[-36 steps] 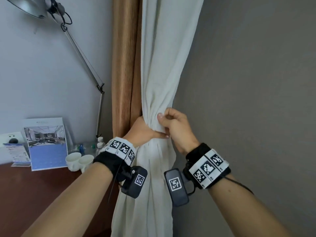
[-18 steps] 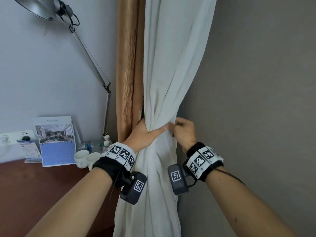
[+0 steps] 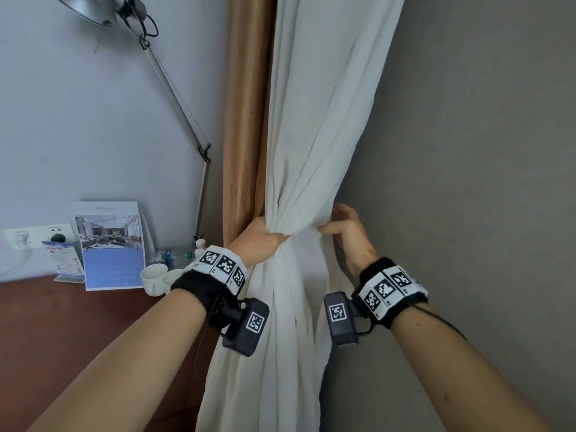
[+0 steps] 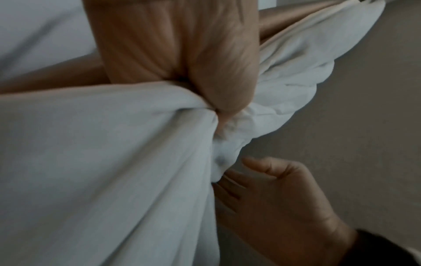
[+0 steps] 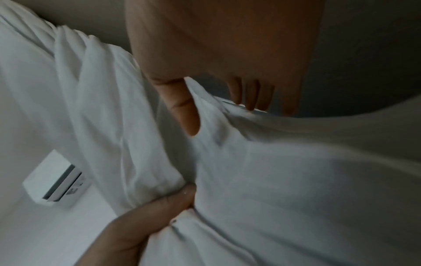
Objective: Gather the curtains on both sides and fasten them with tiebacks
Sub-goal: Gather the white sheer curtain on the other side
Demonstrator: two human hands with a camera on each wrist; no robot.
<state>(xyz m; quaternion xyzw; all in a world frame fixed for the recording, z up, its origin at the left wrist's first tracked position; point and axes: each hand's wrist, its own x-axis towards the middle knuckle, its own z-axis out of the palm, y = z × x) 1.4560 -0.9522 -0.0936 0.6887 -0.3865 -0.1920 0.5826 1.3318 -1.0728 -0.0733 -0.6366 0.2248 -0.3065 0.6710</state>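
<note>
A white curtain [image 3: 311, 135] hangs in front of a brown curtain [image 3: 246, 120] and is bunched at waist height. My left hand [image 3: 261, 241] grips the bunch from the left, its thumb [image 4: 223, 100] pressed into the folds. My right hand [image 3: 339, 226] is at the bunch's right edge. There it pinches a ridge of the white fabric [image 5: 205, 108], with the thumb [image 5: 187, 111] in front and the fingers [image 5: 250, 97] behind. Below the hands the white cloth falls loosely. The left hand's fingers are hidden behind the fabric.
A brown desk [image 3: 62, 332] stands to the left with two white cups [image 3: 154, 277], a brochure [image 3: 110, 244] and small bottles [image 3: 199, 244]. A desk lamp's arm [image 3: 174, 88] slants up beside the brown curtain. A grey wall [image 3: 467, 182] is close on the right.
My right hand has left the top of the bunch beside the left hand and moved right to the curtain's edge. The left hand keeps its grip.
</note>
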